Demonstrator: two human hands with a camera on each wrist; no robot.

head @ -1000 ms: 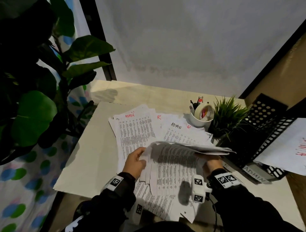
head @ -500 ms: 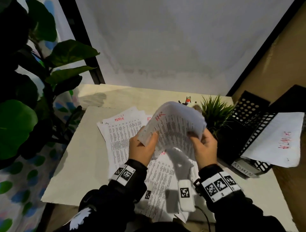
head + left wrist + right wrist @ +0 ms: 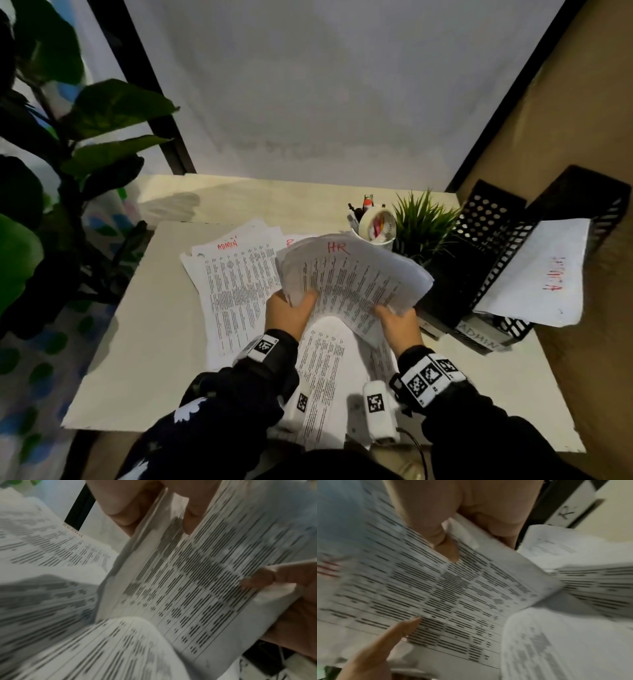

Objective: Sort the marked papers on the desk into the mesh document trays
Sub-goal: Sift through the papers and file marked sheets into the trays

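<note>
Far left of the head view: large-leafed plant (image 3: 78, 144), not involved.

Left of centre: loose sheets fanned flat on the desk (image 3: 113, 329), the top one marked ADMIN (image 3: 236, 274) in red. More printed pages lie at lower centre between the forearms; their marks are hidden.

Centre: HR stack (image 3: 352, 274), several sheets thick, held clear of the desk and tilted up, red "HR" on its top page. Left hand (image 3: 291, 313) grips the stack's lower-left edge; the left wrist view shows its fingers (image 3: 123, 504) curled behind the sheets with a thumb on the print. Right hand (image 3: 399, 323) pinches the lower-right edge, thumb on top and fingers under, as the right wrist view confirms.

Handling, as judged: paper is light but limp. The stack already bows between the two grips and its far corner droops toward the right. Sheets are smooth and unbound, so they can slide over one another and fan out if the pinch loosens. Best hold is along one long edge or at two opposite edges, thumb above and fingers spread beneath, keeping the bundle squared. Creasing is the main damage risk.

Right of centre: pen cup (image 3: 371, 226) with a tape roll, then a small grassy plant (image 3: 423, 222), both just behind the stack.

Right: black mesh trays (image 3: 489, 240), one label reading ADMIN, one sheet already overhanging. The right wrist view shows a label ending in "R", probably the HR tray.
</note>
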